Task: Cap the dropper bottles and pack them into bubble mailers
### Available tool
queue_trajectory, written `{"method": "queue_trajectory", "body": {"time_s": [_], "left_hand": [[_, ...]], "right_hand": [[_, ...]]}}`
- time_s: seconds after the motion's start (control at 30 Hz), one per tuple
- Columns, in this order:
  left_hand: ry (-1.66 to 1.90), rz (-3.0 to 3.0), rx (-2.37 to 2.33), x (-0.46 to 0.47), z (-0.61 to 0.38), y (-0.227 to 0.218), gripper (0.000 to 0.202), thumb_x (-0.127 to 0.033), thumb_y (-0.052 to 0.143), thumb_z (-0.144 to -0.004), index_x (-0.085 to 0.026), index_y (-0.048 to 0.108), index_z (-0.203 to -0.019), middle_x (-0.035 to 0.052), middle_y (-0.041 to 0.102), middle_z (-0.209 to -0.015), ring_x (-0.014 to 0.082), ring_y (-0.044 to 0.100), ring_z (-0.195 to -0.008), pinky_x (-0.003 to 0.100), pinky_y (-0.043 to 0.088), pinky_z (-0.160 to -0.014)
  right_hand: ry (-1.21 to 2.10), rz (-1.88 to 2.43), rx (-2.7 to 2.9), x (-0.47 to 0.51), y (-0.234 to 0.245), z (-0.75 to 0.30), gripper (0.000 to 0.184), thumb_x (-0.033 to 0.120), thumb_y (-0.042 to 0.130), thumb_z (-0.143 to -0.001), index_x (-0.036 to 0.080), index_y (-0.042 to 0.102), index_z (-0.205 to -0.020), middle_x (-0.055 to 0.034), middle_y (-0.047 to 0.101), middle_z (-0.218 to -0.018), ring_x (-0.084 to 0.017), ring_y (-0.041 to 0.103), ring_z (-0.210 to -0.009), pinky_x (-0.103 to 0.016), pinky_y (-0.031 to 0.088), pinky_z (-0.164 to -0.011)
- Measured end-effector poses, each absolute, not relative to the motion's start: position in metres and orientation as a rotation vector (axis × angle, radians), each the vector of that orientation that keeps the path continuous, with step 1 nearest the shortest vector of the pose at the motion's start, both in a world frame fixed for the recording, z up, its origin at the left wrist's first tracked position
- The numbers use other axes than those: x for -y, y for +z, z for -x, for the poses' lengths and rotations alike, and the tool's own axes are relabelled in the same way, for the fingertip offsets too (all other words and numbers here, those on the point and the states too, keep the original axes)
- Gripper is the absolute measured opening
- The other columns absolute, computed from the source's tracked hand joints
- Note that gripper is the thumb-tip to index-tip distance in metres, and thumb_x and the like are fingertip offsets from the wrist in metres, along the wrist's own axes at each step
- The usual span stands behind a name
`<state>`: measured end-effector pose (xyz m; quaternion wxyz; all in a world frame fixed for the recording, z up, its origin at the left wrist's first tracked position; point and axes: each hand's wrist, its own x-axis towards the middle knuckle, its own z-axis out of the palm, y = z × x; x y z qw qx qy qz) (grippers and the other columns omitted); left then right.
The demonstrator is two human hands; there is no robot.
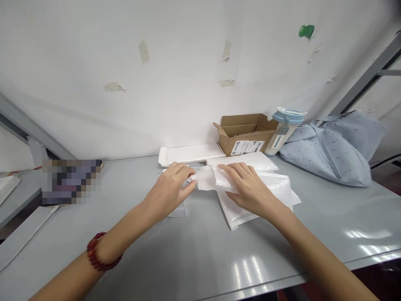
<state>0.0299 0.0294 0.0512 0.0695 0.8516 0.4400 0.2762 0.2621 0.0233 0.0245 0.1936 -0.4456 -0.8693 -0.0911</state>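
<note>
My left hand (171,188) pinches the left end of a white padded bag (208,179), fingers closed on it. My right hand (247,186) lies on the same bag, fingers curled over its folded top. The bag rests on a stack of white padded envelopes (282,190) on the grey table (188,251). A small clear plastic piece (178,212) lies under my left hand. A red bead bracelet (98,253) circles my left wrist.
An open cardboard box (244,133) with a label stands at the back by the wall. Beside it are a blue-lidded tumbler (283,129) and a light blue cloth bag (332,150). A flat white tray (188,154) lies behind my hands.
</note>
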Motion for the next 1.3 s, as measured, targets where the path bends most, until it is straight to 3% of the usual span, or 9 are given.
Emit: {"method": "queue_trajectory", "body": {"time_s": [0.1, 0.23, 0.37, 0.53, 0.67, 0.83, 1.1, 1.3], "left_hand": [[0.87, -2.45, -1.195, -0.035, -0.041, 0.046, 0.015, -0.021, 0.055, -0.084, -0.018, 0.065, -0.095, 0.0043, 0.07, -0.094, 0.0185, 0.063, -0.08, 0.031, 0.05, -0.069], [1.001, -2.291, -1.103, -0.036, -0.045, 0.045, 0.019, -0.018, 0.054, -0.084, -0.022, 0.068, -0.096, 0.0008, 0.071, -0.104, 0.0185, 0.063, -0.098, 0.031, 0.05, -0.084], [0.955, -2.245, -1.39, -0.043, -0.03, 0.041, 0.017, -0.02, 0.05, -0.086, -0.02, 0.067, -0.087, 0.0019, 0.07, -0.091, 0.0184, 0.063, -0.082, 0.032, 0.05, -0.072], [0.4, -2.514, -1.477, -0.051, -0.018, 0.023, 0.02, -0.026, 0.051, -0.084, -0.015, 0.064, -0.095, 0.0088, 0.063, -0.094, 0.0272, 0.053, -0.095, 0.04, 0.048, -0.074], [0.244, -2.597, -1.475, -0.051, -0.026, 0.012, 0.022, -0.024, 0.047, -0.086, -0.013, 0.065, -0.091, 0.0113, 0.059, -0.091, 0.0292, 0.05, -0.094, 0.04, 0.046, -0.072], [0.29, -2.576, -1.407, -0.052, -0.029, 0.02, 0.015, -0.024, 0.051, -0.082, -0.017, 0.064, -0.083, 0.0077, 0.061, -0.089, 0.0254, 0.053, -0.092, 0.035, 0.047, -0.07], [0.663, -2.42, -1.496, -0.044, -0.001, 0.069, 0.016, -0.037, 0.058, -0.08, -0.023, 0.066, -0.078, 0.0012, 0.067, -0.077, 0.0184, 0.059, -0.07, 0.026, 0.044, -0.056], [0.663, -2.573, -1.2, -0.037, -0.028, 0.068, 0.018, -0.024, 0.052, -0.085, -0.02, 0.07, -0.085, 0.0017, 0.069, -0.076, 0.0168, 0.062, -0.068, 0.028, 0.047, -0.061]], "right_hand": [[-0.218, 1.221, 2.416, -0.022, 0.023, -0.259, 0.055, 0.008, 0.052, -0.075, 0.015, 0.039, -0.128, -0.0125, 0.054, -0.108, -0.027, 0.047, -0.099, -0.039, 0.041, -0.078], [-0.191, 1.204, 2.37, -0.023, 0.024, -0.26, 0.054, 0.009, 0.053, -0.074, 0.015, 0.039, -0.126, -0.0123, 0.055, -0.11, -0.027, 0.048, -0.1, -0.039, 0.042, -0.08], [-0.203, 1.244, 2.324, -0.025, 0.026, -0.265, 0.053, 0.011, 0.053, -0.076, 0.018, 0.039, -0.126, -0.0114, 0.055, -0.111, -0.028, 0.048, -0.102, -0.041, 0.042, -0.081], [-0.228, 1.289, 2.293, -0.026, 0.026, -0.268, 0.054, 0.011, 0.054, -0.075, 0.017, 0.038, -0.127, -0.0118, 0.054, -0.113, -0.028, 0.047, -0.104, -0.041, 0.041, -0.083], [-0.226, 1.29, 2.312, -0.027, 0.024, -0.267, 0.055, 0.01, 0.054, -0.074, 0.017, 0.038, -0.127, -0.0116, 0.054, -0.113, -0.028, 0.047, -0.104, -0.041, 0.041, -0.083], [-0.229, 1.304, 2.315, -0.028, 0.023, -0.266, 0.056, 0.009, 0.054, -0.074, 0.017, 0.038, -0.127, -0.0119, 0.054, -0.113, -0.028, 0.047, -0.103, -0.04, 0.041, -0.083], [-0.267, 1.285, 2.351, -0.025, 0.025, -0.264, 0.056, 0.008, 0.049, -0.075, 0.018, 0.035, -0.128, -0.0134, 0.055, -0.11, -0.03, 0.05, -0.102, -0.042, 0.043, -0.079], [-0.249, 1.175, 2.404, -0.018, 0.021, -0.253, 0.053, 0.006, 0.047, -0.076, 0.016, 0.036, -0.127, -0.0134, 0.056, -0.109, -0.028, 0.051, -0.098, -0.04, 0.043, -0.077]]}}
